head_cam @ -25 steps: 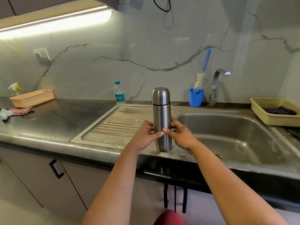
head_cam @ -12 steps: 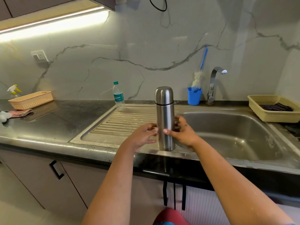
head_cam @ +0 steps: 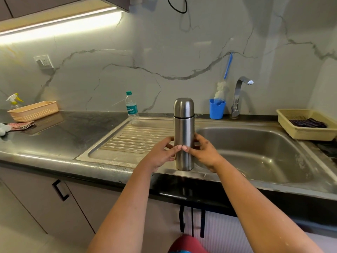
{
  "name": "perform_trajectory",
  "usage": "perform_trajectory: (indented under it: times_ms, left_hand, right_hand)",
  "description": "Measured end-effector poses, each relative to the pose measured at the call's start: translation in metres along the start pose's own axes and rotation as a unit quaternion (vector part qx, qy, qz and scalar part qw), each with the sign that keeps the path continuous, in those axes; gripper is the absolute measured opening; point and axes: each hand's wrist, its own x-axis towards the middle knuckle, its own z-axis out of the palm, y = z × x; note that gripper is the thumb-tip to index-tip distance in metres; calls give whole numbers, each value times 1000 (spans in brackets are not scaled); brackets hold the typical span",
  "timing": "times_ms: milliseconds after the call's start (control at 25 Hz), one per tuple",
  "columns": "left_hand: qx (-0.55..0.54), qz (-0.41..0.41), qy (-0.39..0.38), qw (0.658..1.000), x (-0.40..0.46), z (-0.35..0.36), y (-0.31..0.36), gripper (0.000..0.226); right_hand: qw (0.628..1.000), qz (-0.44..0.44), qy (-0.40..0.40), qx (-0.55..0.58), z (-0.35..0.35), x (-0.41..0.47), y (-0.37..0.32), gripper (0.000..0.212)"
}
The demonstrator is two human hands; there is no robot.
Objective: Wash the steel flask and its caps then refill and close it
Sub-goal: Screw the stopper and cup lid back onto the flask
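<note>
A: Obs: your left hand and right hand are both curling round the flask, thumbs meeting in front. It's standing upright on the sink edge, cap on.

B: Advice?

A: You're gripping low; probably steady the body with one hand, twist the cap with the other.

The steel flask is hiding the fingers of the left hand and the right hand wrapping behind it. The blue cup is covering the bottle brush's lower end. The frame's left edge is cutting off the spray bottle; the water bottle's label is reading too small.
</note>
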Motion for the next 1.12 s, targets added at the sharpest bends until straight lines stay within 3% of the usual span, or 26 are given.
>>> perform_trajectory:
  times_ms: [200, 400, 560, 760, 920, 1120]
  left_hand:
    - [-58, 33, 34, 997, -3, -6, 14, 26]
    - [-237, 41, -55, 969, -7, 0, 38, 60]
    - [-204, 71, -9, 976, -15, 8, 51, 70]
    - [-114, 92, 49, 988, -24, 3, 71, 65]
    - [-169, 83, 19, 982, -32, -3, 74, 64]
    - [-258, 97, 132, 952, -55, 26, 74, 49]
  right_hand:
    - [993, -39, -10, 108, -13, -4, -19, 60]
    - [968, -27, -55, 243, -18, -6, -44, 44]
    - [983, -40, -93, 150, -26, -14, -55, 51]
    - [986, -47, -37, 154, -27, -21, -64, 43]
    - [983, -58, -13, 174, -27, -34, -72, 38]
    - [988, -31, -69, 134, -32, -55, -88, 44]
